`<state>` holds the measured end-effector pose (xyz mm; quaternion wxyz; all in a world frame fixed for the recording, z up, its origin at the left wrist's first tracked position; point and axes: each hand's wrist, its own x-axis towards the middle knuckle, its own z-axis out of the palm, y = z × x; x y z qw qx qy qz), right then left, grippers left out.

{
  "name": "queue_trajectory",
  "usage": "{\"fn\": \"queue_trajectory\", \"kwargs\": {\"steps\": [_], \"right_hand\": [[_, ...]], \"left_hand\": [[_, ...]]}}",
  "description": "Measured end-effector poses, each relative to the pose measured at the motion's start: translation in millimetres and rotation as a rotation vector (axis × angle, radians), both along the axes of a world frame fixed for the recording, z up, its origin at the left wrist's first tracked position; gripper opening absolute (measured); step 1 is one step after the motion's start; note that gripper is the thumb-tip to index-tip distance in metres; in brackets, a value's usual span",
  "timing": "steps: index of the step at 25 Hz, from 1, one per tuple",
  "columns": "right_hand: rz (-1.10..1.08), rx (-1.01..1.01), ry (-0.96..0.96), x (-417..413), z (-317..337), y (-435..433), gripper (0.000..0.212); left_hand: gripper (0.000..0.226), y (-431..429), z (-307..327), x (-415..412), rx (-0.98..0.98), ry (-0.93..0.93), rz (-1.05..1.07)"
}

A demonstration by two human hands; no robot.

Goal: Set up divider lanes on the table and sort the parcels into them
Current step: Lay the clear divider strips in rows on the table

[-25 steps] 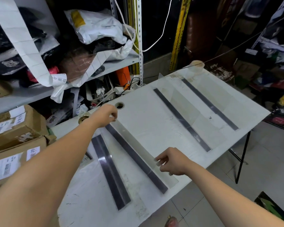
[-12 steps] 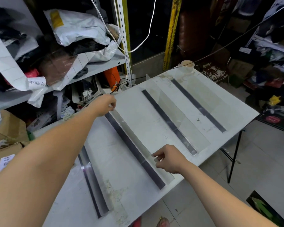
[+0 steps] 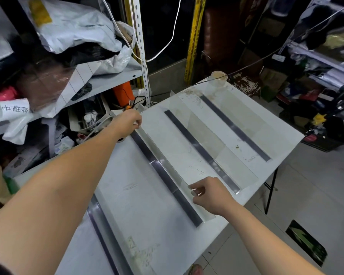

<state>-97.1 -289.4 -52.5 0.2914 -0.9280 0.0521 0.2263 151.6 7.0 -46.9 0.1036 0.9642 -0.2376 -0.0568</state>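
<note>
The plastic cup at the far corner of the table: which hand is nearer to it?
Left. The left hand grips the far end of the divider, some way from the plastic cup; the right hand holds its near end, much farther away.

Paper cup (image 3: 217, 76) at table's far corner, white cable (image 3: 168, 44) hanging, orange object (image 3: 123, 91) under shelf (image 3: 115, 79)
</note>
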Motion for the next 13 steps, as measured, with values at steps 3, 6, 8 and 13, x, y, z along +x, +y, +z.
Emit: {"fn": "queue_trajectory", "kwargs": {"steps": [3,6,8,13], "right_hand": [[-0.014,-0.008,0.009,-1.3,0.1,3.7,0.05],[-0.041,0.007,0.016,-2.5,-0.7,2.8,0.048],[-0.054,0.009,0.011,-2.2,0.3,0.0,0.047],[-0.06,0.003,0.029,-3.9,0.2,1.6,0.049]], "left_hand": [[0.007,-4.7,-3.4,8.9,-0.002,0.013,-0.019],[0.007,-7.5,-5.8,12.9,-0.011,0.023,-0.025],[0.008,-9.0,-8.0,13.0,-0.022,0.025,-0.016],[0.014,-10.4,-8.8,11.8,-0.035,0.03,-0.006]]}}
